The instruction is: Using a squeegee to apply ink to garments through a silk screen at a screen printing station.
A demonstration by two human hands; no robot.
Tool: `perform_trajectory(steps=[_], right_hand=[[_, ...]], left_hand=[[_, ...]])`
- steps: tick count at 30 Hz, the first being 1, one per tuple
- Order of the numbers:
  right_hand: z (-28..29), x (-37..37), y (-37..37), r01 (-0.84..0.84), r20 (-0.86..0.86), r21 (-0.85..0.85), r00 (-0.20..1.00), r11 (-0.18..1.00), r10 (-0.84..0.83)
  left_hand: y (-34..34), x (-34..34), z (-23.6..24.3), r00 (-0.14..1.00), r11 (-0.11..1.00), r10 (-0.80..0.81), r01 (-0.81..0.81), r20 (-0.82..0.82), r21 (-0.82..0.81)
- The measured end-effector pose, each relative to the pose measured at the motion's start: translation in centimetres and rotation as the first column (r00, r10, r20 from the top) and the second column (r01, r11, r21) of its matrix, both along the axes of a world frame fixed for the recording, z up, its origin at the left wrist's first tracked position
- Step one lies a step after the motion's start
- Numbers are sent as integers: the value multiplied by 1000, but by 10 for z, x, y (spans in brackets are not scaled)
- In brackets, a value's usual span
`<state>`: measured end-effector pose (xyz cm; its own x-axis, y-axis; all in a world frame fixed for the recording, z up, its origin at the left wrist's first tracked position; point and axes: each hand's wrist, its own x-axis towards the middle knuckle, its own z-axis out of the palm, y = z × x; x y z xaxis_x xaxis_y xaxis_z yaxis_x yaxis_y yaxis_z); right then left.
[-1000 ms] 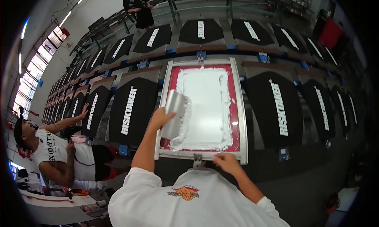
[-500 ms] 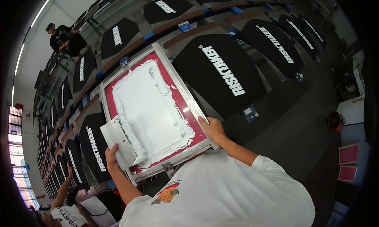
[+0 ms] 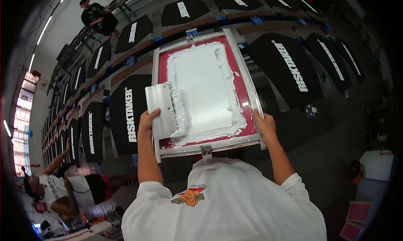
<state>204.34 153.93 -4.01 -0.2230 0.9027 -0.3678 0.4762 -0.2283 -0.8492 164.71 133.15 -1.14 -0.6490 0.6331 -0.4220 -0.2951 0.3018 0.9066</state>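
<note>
A metal screen printing frame (image 3: 155, 69) with red-pink edging around its mesh lies in front of me. Thick white ink (image 3: 201, 85) covers its middle, heaped in ridges along the sides. A wide pale squeegee (image 3: 161, 109) rests on the frame's left side, its edge against the ink. My left hand (image 3: 146, 122) is closed at the left rail, thumb over the squeegee; its other fingers are mostly hidden underneath. My right hand (image 3: 266, 126) grips the right rail near its lower corner, thumb on top. A metal bracket (image 3: 206, 154) sits at the near rail.
Black garment panels with white lettering, such as the left one (image 3: 128, 111) and the right one (image 3: 289, 69), lie in rows on boards. Blue clamps (image 3: 192, 33) line the rail between. One person (image 3: 98, 18) stands far left; another (image 3: 71, 186) works at lower left.
The view has turned, so the frame appears farther right and more upright. Both hands keep their places on it, and the squeegee stays on its left side.
</note>
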Motion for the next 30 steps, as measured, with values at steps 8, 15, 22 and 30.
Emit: perform_trajectory(steps=[8, 15, 22, 30], right_hand=[[-2, -2, 54, -24, 52, -50, 998, 998, 26], [-43, 5, 89, -105, 73, -83, 991, 991, 111], [-35, 10, 56, -191, 378, 545, 925, 816, -36], [-16, -11, -55, -671, -275, -485, 726, 561, 631]], left_hand=[[42, 17, 10, 999, 999, 42, -42, -14, -11], [51, 19, -40, 997, 997, 76, -76, 1, -1], [45, 34, -20, 997, 997, 78, -78, -15, -16], [58, 44, 10, 981, 986, 162, -157, -103, 56]])
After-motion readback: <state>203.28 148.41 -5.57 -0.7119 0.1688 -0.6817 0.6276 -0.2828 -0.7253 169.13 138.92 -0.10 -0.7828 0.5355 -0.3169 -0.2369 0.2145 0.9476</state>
